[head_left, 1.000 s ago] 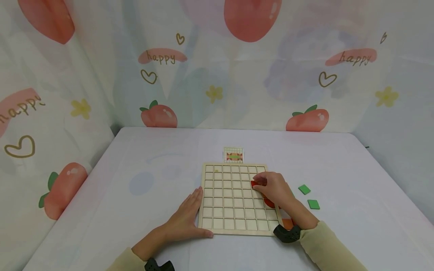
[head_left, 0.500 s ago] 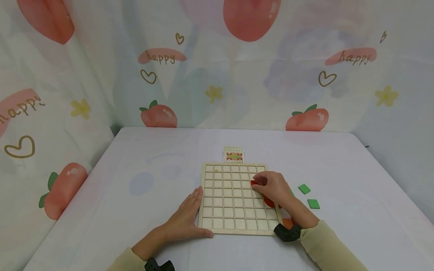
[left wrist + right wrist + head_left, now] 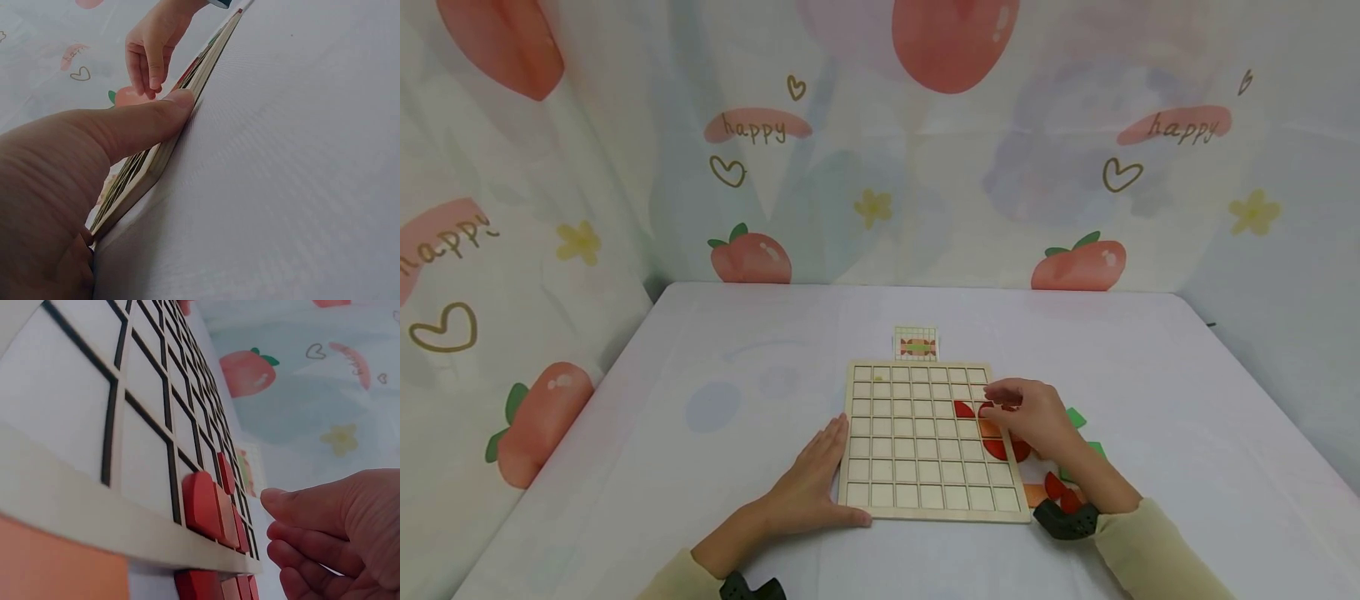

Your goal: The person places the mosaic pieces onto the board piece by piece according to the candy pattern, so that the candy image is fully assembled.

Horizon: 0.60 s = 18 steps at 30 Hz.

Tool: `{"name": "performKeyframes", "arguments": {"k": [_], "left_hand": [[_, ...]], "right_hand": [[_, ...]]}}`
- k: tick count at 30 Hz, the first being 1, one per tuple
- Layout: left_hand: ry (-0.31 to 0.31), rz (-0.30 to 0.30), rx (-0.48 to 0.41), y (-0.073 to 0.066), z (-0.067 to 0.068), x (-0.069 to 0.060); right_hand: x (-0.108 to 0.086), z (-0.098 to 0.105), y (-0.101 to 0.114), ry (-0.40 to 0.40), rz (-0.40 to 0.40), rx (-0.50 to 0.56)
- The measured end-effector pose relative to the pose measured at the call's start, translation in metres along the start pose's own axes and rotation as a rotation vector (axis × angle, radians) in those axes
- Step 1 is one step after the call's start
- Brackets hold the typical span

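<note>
The left hand (image 3: 808, 490) lies at the near left corner of a wooden grid board (image 3: 917, 472), its straight fingers along the left edge and its thumb against the near edge. The right hand (image 3: 1032, 421) hovers over the board's right side, thumb and fingertips apart and holding nothing, the fingers loosely bent.

Just left of the right hand's fingertips, a red piece (image 3: 964, 409) with a curved edge sits in the second column from the right, third row from the top. In the rightmost column, beside it and downward, come another red piece, an orange square (image 3: 989, 428) and a third red piece (image 3: 996, 450). More pieces lie just off the board's right edge: red ones (image 3: 1070, 502), an orange one (image 3: 1035, 495) and green squares (image 3: 1077, 417), some partly hidden by the right arm.

Beyond the far edge lies a small card (image 3: 916, 343) with a grid and a red, orange and green pattern. All rests on a white-covered table (image 3: 625, 467) before a backdrop (image 3: 925, 183) printed with fruit, hearts and "happy".
</note>
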<state>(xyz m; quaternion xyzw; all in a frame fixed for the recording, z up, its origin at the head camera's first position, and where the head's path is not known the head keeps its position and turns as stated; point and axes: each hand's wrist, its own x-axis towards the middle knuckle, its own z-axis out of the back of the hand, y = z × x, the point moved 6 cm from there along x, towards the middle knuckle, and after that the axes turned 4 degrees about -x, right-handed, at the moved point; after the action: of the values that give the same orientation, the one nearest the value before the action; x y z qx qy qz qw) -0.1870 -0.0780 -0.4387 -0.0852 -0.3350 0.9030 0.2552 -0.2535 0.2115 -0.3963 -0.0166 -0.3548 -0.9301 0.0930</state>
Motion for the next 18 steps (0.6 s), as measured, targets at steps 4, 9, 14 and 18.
{"name": "performKeyframes", "arguments": {"k": [4,9,14,18], "left_hand": [[0.002,0.002,-0.002,0.0,0.0,0.0],[-0.002,0.005,0.01,0.002,0.0,-0.001],[-0.004,0.002,0.014,0.001,0.0,0.0],[-0.003,0.001,0.013,0.001,0.0,0.0]], "right_hand": [[-0.004,0.01,-0.005,-0.018,-0.016,-0.001],[-0.007,0.018,-0.01,-0.028,-0.013,-0.03],[-0.013,0.028,-0.019,-0.03,-0.028,-0.044],[-0.018,0.039,-0.031,-0.039,-0.032,-0.05]]}}
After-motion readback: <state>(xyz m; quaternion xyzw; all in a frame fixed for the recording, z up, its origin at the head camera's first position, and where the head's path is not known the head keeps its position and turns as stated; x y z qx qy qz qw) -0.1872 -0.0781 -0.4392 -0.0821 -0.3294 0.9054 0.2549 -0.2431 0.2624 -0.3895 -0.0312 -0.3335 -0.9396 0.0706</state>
